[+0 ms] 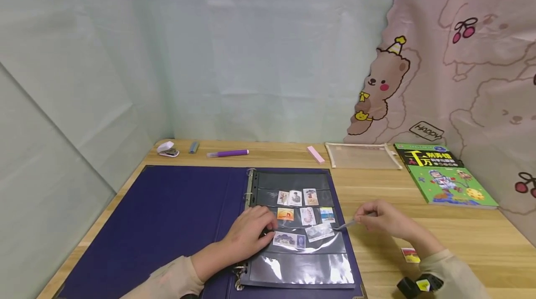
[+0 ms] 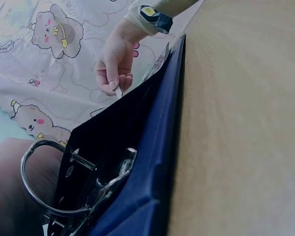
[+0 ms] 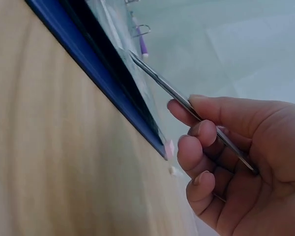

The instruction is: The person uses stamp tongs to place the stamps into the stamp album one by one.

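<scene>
An album with a dark blue cover lies open, its black pocket page on the right half. My left hand rests on the page's inner edge by the metal rings, fingers relaxed. To the right of the page, my right hand pinches metal tweezers between thumb and fingers. Their tips meet the right end of a pale grey stamp, which sits tilted across a pocket edge. Beside it is a wide stamp; several smaller stamps fill the rows above.
A red and yellow stamp lies on the table near my right wrist. Along the back are a stapler, a small grey-blue block, a purple marker, a pink bar and a mesh pouch. A green book lies at right.
</scene>
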### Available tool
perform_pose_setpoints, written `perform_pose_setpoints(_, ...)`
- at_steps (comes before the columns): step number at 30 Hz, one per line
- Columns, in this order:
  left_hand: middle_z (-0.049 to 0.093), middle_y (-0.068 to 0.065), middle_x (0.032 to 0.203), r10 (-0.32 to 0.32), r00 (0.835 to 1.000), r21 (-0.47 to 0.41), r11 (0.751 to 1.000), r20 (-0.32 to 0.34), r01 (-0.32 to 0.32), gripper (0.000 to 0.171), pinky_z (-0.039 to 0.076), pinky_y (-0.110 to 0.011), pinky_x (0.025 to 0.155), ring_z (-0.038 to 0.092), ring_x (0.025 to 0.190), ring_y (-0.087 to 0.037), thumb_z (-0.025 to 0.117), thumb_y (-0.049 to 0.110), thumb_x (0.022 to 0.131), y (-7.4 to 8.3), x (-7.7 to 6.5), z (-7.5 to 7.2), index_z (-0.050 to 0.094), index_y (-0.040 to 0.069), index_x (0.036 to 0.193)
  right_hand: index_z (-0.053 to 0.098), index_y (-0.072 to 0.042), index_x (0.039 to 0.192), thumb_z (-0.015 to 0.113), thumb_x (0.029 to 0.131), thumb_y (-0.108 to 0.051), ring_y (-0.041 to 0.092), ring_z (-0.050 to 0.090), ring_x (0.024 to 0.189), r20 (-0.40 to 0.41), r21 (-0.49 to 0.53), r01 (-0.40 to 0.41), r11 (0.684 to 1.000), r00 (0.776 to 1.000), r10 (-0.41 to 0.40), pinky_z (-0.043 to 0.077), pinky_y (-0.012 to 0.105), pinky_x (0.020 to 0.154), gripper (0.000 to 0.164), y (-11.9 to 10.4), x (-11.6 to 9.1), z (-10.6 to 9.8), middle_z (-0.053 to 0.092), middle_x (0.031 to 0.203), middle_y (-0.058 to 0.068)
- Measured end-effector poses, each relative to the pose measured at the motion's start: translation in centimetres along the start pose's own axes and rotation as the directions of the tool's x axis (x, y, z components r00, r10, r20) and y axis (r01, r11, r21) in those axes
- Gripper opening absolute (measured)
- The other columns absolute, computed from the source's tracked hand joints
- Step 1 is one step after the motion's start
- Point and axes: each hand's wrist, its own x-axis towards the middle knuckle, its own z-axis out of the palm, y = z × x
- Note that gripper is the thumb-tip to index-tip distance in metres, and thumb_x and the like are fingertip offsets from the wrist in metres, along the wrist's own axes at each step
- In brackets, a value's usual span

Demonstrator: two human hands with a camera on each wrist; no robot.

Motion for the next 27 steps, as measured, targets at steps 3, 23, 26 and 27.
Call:
perform_pose_setpoints(3,0.048,0.015,0.076,-0.004,1.0,0.005,1.0,0.0,0.004,0.016,0.037,-0.02,0.071,0.044,0.075,-0.002,0.07,0.023,0.072,0.0,0.0,0.0,0.056,0.025,0.08,0.062,0.001,0.084,0.052,0.088,-0.006,0.001,0.043,0.051,0.039,-0.032,0.031,0.999,0.999,-0.029,0.037,0.019,0.043,0.013,-0.3,0.4,-0.6,0.051,0.059,0.009)
perform_pose_setpoints(23,0.048,0.015,0.075,0.006,1.0,0.013,1.0,-0.009,-0.006,0.018,0.036,-0.019,0.069,0.043,0.074,-0.001,0.071,0.023,0.071,0.1,-0.1,0.0,0.055,0.026,0.079,0.065,-0.005,0.081,0.058,0.086,-0.014,0.001,0.044,0.053,0.168,-0.209,0.012,0.978,0.986,0.024,0.039,0.019,0.049,0.012,-3.3,4.6,-2.0,0.052,0.061,-0.002)
perform_pose_setpoints(26,0.048,0.015,0.076,0.009,1.0,0.012,1.0,-0.008,-0.009,0.018,0.036,-0.019,0.069,0.043,0.074,-0.001,0.071,0.023,0.071,0.1,0.0,0.0,0.055,0.026,0.079,0.065,-0.005,0.079,0.059,0.085,-0.014,0.0,0.043,0.052,0.174,-0.232,0.001,0.973,0.984,0.04,0.038,0.018,0.048,0.012,-3.6,5.0,-1.7,0.051,0.06,-0.004)
perform_pose_setpoints(27,0.048,0.015,0.076,0.011,1.0,0.011,1.0,-0.008,-0.011,0.018,0.036,-0.019,0.069,0.043,0.074,-0.001,0.071,0.023,0.071,0.1,0.0,0.0,0.055,0.026,0.08,0.065,-0.005,0.078,0.059,0.084,-0.013,0.0,0.043,0.052,0.176,-0.238,-0.004,0.971,0.983,0.047,0.038,0.018,0.048,0.012,-3.7,5.1,-1.6,0.051,0.06,-0.005)
